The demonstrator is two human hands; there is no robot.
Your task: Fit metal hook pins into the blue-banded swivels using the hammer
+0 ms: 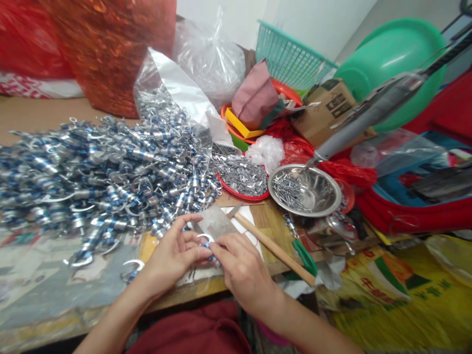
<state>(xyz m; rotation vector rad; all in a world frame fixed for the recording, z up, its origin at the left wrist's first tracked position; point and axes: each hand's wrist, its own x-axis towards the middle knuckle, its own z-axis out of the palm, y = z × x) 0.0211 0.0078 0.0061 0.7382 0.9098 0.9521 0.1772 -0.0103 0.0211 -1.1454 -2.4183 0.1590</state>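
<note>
Between my two hands, near the table's front edge, is a small blue and silver metal fitting with a curved silver hook. My left hand pinches it from the left, thumb and fingers closed. From the right, my right hand grips its other end, and the fingers hide much of it. Just behind the hands lies a grey metal block. A hammer with a wooden handle slants to the right of it. Another hooked fitting rests left of my left wrist.
A large heap of blue and silver fittings covers the left. Behind the hands stand a red tray of small metal pieces and a steel bowl with metal pins. A grey-handled tool leans over the bowl. Green pliers-like handles lie right.
</note>
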